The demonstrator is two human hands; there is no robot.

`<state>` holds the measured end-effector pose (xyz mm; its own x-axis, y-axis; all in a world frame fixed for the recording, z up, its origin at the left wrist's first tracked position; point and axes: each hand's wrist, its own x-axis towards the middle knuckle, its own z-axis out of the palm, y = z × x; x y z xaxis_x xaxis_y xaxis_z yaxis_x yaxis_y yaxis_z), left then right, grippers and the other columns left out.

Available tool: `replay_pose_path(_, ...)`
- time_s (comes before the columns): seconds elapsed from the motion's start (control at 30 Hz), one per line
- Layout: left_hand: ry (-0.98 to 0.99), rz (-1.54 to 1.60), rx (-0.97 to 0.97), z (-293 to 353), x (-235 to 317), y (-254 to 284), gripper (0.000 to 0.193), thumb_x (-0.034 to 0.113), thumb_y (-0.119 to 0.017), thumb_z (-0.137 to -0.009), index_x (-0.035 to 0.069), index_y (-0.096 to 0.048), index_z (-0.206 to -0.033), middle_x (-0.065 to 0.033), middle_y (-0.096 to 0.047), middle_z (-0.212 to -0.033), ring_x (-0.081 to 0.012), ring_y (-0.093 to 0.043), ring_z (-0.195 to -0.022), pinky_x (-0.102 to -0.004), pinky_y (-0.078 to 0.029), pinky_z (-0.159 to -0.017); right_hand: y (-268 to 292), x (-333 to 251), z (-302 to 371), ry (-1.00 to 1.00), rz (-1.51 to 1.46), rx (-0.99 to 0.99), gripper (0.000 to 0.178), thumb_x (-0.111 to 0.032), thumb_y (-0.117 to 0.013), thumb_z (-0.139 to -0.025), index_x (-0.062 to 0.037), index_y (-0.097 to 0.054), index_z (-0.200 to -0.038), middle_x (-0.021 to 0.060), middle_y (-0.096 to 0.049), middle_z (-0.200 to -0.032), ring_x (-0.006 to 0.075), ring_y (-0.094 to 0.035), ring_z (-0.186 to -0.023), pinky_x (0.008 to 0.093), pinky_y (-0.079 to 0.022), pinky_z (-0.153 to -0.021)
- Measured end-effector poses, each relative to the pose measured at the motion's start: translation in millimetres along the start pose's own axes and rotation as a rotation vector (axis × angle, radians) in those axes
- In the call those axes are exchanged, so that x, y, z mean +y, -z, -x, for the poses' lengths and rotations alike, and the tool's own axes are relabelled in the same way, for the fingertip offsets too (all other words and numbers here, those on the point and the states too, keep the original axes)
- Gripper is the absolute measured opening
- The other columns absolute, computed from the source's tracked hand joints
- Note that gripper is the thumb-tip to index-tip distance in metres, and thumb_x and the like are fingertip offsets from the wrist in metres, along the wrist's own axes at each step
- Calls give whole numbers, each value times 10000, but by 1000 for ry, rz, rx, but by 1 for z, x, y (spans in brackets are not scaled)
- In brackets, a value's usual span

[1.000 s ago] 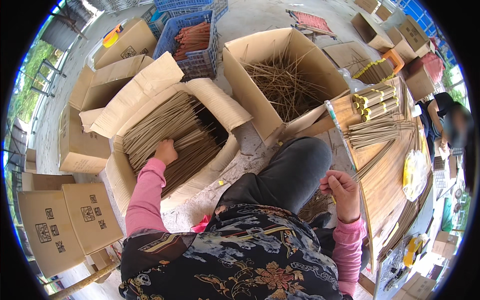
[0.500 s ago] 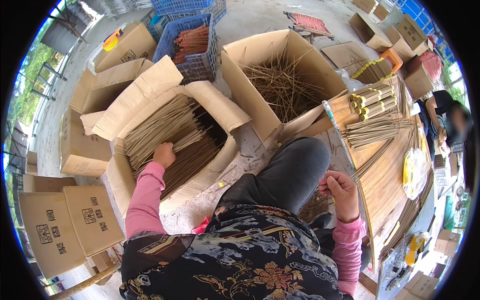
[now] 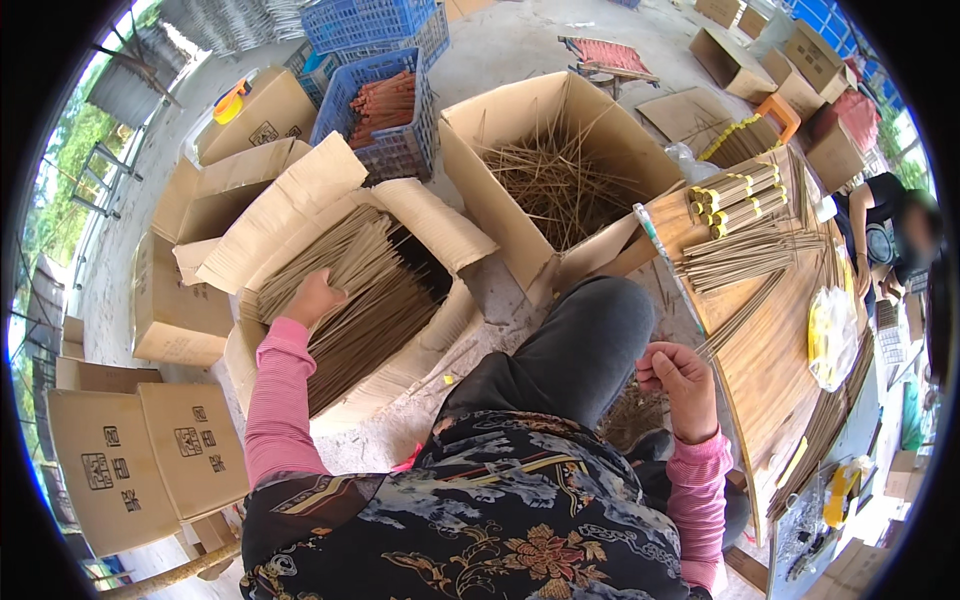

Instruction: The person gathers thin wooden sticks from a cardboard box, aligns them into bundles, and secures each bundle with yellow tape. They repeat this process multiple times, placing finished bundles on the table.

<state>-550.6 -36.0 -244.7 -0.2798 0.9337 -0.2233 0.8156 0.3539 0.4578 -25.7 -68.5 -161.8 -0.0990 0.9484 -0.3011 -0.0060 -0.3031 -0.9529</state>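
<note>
Below me at the left stands an open cardboard box (image 3: 345,400) packed with long thin brown sticks (image 3: 375,325). My left hand (image 3: 315,299) is inside it, its fingers curled round some paler sticks (image 3: 357,250) on top of the pile. The fingertips are partly hidden among them. My right hand (image 3: 682,388) hovers beside the wooden table's edge, right of my knee. Its thumb and forefinger press together. Anything between them is too small or hidden to make out. Close by, a few loose sticks (image 3: 748,318) lie across the table edge.
A second cardboard box (image 3: 500,205) holds tangled sticks. On the wooden table (image 3: 765,380) lie yellow-banded bundles (image 3: 738,198) and a clear plastic bag (image 3: 832,340). Blue crates (image 3: 385,150), one with reddish sticks, stand behind. Another person (image 3: 880,225) sits at the right.
My left hand has shifted slightly left and up within the box, and the paler sticks beneath it have moved. My right hand stays almost still. The view has tilted a little.
</note>
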Motion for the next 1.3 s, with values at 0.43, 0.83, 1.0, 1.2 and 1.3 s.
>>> replay_pose_path(0.43,48,659,15,22,74,117,169,83,-620,-677,17,-514,-791,-20,-499,-629,-107,-488,-527,-247,-430,-508,9,2,15,41,-44,20,204,-122,-515,-870,40,-554,-988,98,-618,-810,130,-585,-680,240,-492,-615)
replay_pose_path(0.83,-182,965,867,54,83,161,99,37,-627,-750,21,-531,-767,-24,-545,-660,-94,-503,-549,-237,-444,-536,17,8,26,78,-90,14,203,-125,-516,-870,41,-556,-979,95,-617,-803,129,-584,-676,237,-488,-612)
replay_pose_path(1.0,-325,940,1032,71,92,171,92,22,-613,-764,38,-522,-762,-18,-545,-662,-104,-515,-577,-234,-440,-572,15,8,31,106,-89,-11,205,-126,-518,-869,45,-555,-976,95,-617,-798,131,-584,-674,238,-489,-612)
replay_pose_path(1.2,-484,1062,1154,84,113,173,94,-4,-595,-779,38,-518,-745,-24,-541,-670,-113,-522,-591,-238,-443,-596,16,10,36,116,-100,-3,204,-126,-515,-870,45,-557,-972,93,-616,-795,131,-586,-673,239,-490,-612)
replay_pose_path(1.3,-550,1100,1160,91,113,173,84,6,-597,-781,32,-521,-758,-33,-543,-678,-121,-527,-605,-254,-450,-620,16,9,38,121,-95,-4,204,-126,-513,-871,47,-557,-970,92,-617,-793,131,-586,-674,238,-491,-612)
